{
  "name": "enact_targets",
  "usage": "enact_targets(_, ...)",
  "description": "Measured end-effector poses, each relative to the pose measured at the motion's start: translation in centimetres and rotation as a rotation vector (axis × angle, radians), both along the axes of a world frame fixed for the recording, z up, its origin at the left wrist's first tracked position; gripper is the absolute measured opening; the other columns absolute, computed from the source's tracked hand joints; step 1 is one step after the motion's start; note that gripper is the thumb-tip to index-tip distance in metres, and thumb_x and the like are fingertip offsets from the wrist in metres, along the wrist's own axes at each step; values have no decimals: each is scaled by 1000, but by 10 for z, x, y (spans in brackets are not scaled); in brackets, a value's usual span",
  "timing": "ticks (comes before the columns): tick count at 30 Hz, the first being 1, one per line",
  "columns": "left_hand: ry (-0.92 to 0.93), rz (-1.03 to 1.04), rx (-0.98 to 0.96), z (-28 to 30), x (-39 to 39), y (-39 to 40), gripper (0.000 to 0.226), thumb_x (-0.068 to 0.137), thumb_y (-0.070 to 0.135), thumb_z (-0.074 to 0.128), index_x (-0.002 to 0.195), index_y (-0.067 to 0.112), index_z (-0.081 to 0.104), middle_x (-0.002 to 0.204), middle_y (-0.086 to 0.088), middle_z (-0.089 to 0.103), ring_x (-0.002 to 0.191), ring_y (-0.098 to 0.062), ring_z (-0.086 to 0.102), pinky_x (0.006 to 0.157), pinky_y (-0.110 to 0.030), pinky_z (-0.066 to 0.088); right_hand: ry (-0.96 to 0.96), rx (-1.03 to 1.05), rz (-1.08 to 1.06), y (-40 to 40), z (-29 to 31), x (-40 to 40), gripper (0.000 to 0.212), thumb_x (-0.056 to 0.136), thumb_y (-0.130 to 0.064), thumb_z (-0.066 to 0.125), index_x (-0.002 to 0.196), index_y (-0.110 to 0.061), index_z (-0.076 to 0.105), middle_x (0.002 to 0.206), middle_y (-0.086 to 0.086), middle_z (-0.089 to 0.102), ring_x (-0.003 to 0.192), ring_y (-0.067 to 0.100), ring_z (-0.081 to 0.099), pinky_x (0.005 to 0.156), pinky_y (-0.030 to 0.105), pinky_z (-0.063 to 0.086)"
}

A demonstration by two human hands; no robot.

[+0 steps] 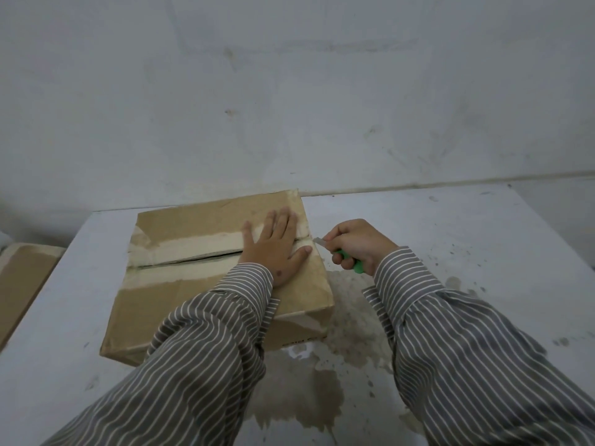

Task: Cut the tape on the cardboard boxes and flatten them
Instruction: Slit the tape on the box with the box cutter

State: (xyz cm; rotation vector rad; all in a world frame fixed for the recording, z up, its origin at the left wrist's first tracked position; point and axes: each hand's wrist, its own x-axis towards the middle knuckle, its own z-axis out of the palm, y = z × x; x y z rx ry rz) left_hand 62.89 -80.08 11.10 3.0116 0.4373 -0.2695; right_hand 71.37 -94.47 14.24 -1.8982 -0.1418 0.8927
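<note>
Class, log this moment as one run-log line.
left hand flat on cardboard box | right hand grips green knife at seam end

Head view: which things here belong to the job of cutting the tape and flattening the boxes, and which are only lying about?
Belong to the job:
- cardboard box, with the left hand flat on top
- tape along its top seam
- green-handled cutter, gripped by the right hand, blade at the box edge
- second cardboard piece at the left edge

Only lying about:
- stained white table
- wall

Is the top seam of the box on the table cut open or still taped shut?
Mostly cut open: a dark slit runs along the seam of the box up to the left hand.
</note>
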Motion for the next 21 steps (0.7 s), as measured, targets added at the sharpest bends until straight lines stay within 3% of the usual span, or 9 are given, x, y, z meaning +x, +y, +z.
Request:
enact_targets(6,-6,-3,0,1,-2,-1,71,97,55,16,151,19,-13,158,2,-21,145,-18,-17,114,-58,-5,61,-18,71,-18,3,-8,13,86,7,56,82,-3,62,65,10,54,47,13,45,36,18,31)
enact_targets(11,-8,-17,-8,2,-4,1,70,97,55,16,151,19,-12,158,3,-20,146,-16,-15,115,-56,-5,49,-45,1,-13,10,0,9,89,-6,58,84,-5,65,59,8,48,41,12,35,38,19,28)
enact_targets(15,-9,-25,-11,2,-3,3,70,97,56,17,152,20,-10,158,4,-18,146,-15,-13,115,-55,-4,-43,159,-195,-2,2,6,9,91,-7,59,82,-6,57,66,8,47,48,14,42,41,23,34)
enact_targets(21,0,-27,-17,4,-4,4,70,98,55,17,152,20,-10,158,4,-17,146,-15,-12,115,-55,-4,-157,111,-116,23,-6,5,7,89,-13,62,85,-10,59,62,8,50,51,17,42,47,28,36)
